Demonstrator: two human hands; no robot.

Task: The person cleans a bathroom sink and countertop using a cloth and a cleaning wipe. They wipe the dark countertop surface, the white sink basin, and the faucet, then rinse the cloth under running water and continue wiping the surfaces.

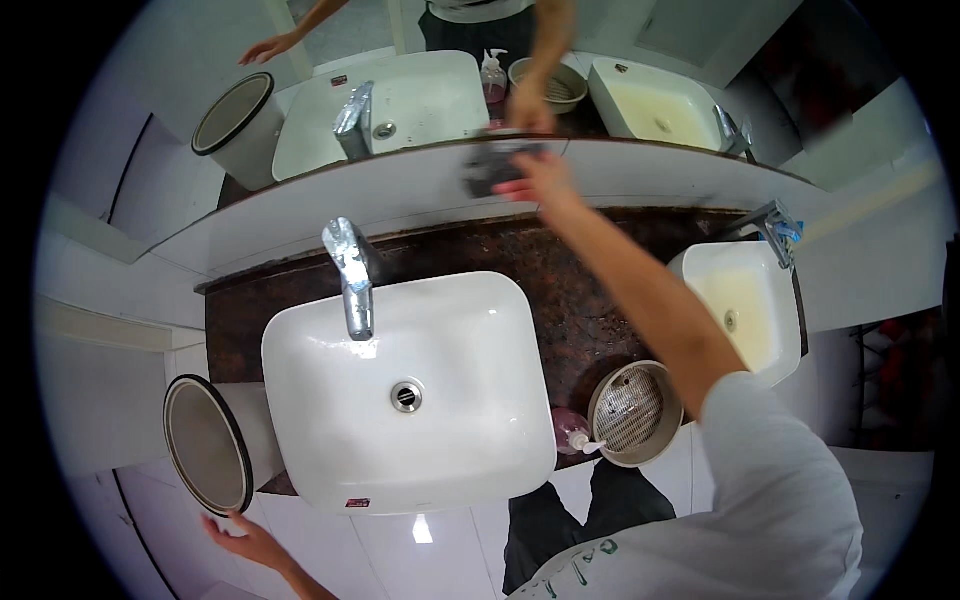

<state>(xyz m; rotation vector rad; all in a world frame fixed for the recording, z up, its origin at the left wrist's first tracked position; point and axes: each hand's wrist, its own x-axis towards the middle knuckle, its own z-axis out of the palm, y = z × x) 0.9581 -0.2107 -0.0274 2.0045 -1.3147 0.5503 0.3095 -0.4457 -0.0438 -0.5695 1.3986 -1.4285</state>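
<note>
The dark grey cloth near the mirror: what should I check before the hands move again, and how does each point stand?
1. Dark grey cloth in the right hand: ok, held.
2. Cloth touching the wall: cannot tell, blurred.
3. Left hand clear of the bin: cannot tell; open, fingertips at its rim.
4. Soap bottle clear of the right forearm: ok, between large sink and round basket.
5. Near faucet off: ok, no stream visible.
</note>
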